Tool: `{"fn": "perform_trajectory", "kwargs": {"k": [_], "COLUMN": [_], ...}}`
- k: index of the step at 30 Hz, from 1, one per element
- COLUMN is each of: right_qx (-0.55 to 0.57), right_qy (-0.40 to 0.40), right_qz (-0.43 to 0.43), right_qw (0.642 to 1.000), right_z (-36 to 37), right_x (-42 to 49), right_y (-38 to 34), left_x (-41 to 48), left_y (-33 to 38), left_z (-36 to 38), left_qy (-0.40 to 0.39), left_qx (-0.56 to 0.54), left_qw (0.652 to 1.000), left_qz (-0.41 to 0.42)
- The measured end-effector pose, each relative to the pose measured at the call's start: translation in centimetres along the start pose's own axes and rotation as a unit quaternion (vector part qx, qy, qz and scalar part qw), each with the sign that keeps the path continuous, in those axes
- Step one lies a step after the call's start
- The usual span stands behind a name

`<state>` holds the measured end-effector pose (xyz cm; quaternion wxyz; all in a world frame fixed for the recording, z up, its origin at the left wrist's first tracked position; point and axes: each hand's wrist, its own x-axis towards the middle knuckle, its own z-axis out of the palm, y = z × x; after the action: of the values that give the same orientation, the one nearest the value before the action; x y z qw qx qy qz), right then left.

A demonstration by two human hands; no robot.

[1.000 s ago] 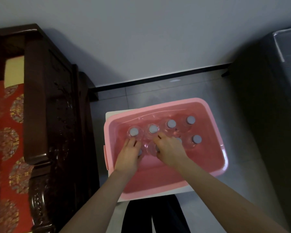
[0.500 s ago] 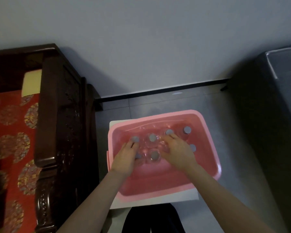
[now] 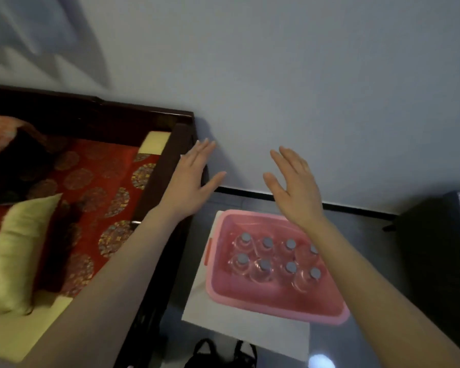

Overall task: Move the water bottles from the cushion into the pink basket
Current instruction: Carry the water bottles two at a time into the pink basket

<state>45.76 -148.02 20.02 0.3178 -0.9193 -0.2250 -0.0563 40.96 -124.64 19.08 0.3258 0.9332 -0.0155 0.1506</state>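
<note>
The pink basket (image 3: 274,308) stands on a white board on the floor at lower centre. Several clear water bottles (image 3: 263,268) with grey caps stand upright inside it in two rows. My left hand (image 3: 190,179) is raised above the sofa's dark armrest, fingers spread, holding nothing. My right hand (image 3: 295,187) hovers above the basket's far edge, also spread and empty. The red patterned cushion (image 3: 96,181) lies on the sofa at left; no bottle shows on it.
A dark wooden sofa frame (image 3: 165,166) runs between the cushion and the basket. A yellow-green pillow (image 3: 14,253) lies at the left. A dark bin (image 3: 441,248) stands at right. The white board (image 3: 245,328) sits under the basket, and a black item (image 3: 223,354) lies near the bottom edge.
Both hands have lifted out of the basket and away from the bottles, now raised and spread. The view has swung left, showing more of the sofa.
</note>
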Motion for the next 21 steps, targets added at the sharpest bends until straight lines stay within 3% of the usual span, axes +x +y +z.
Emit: {"fn": "perform_trajectory", "kwargs": {"k": [5, 11, 16, 21], "right_qx": [-0.012, 0.026, 0.071, 0.128], "right_qy": [-0.014, -0.055, -0.096, -0.149], "right_qz": [-0.109, -0.212, -0.28, -0.282], "right_qw": [0.994, 0.975, 0.953, 0.939], "right_z": [1.5, 5.1, 11.6, 18.3], "right_x": [0.7, 1.6, -2.0, -7.9], "right_y": [-9.0, -21.2, -34.4, -43.7], "left_x": [-5.8, -15.4, -29.5, -43.0], "left_y": [-1.8, -5.0, -9.4, -13.6], "left_z": [-8.4, -21.3, -33.2, -41.0], "left_qy": [0.074, 0.202, 0.361, 0.413], "left_qx": [0.025, 0.024, 0.016, -0.005], "left_qw": [0.994, 0.962, 0.894, 0.849], "left_qz": [-0.078, -0.181, -0.266, -0.329]}}
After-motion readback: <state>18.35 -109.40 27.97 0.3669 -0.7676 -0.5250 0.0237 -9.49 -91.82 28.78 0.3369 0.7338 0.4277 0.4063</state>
